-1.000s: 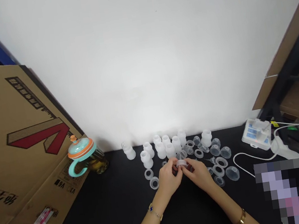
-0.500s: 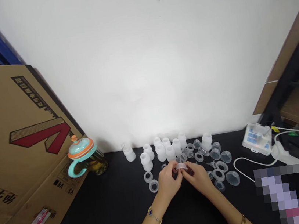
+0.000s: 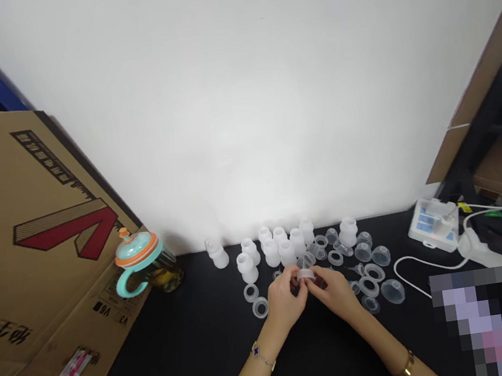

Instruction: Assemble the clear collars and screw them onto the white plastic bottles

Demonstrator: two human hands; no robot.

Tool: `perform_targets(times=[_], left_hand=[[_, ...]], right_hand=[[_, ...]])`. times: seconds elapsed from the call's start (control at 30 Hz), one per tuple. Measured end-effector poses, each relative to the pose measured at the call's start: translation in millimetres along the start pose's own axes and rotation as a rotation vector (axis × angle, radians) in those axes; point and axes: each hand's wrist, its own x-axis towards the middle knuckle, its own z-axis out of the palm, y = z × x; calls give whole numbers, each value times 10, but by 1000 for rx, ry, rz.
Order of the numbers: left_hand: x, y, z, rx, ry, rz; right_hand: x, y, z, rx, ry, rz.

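My left hand [image 3: 285, 295] and my right hand [image 3: 334, 293] meet over the black table, both closed on a white bottle collar ring [image 3: 305, 274]. A clear nipple [image 3: 307, 261] seems to stand up from the ring, though clear parts behind it blur its outline. Fingertips hide the ring's sides. Just beyond my hands stand several white baby bottles [image 3: 287, 251] without tops. Two loose rings [image 3: 260, 307] lie left of my left hand. Right of my right hand are more collar rings [image 3: 368, 286], loose nipples [image 3: 370, 304] and clear dome caps [image 3: 392, 291].
One bottle with a clear cap [image 3: 217, 254] stands at the back left. A teapot with a turquoise handle [image 3: 147, 262] sits by a large cardboard box [image 3: 4, 260]. At right are a clear plastic case [image 3: 434, 226] and a white cable [image 3: 417, 258]. A white wall [image 3: 239, 102] closes the back.
The view has shifted slightly. Both hands keep hold of the collar ring in nearly the same place, with only a slight change in finger position.
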Motion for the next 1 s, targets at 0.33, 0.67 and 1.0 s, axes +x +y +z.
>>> perform_targets(times=[0.33, 0.67, 1.0], left_hand=[[16, -3, 15, -117, -5, -37], [4, 20, -11, -80, -4, -42], [0, 0, 11, -66, 22, -16]], right_hand=[[-11, -8, -6, -2, 4, -10], [-12, 0, -9, -48, 6, -13], [-22, 9, 2, -23, 7, -7]])
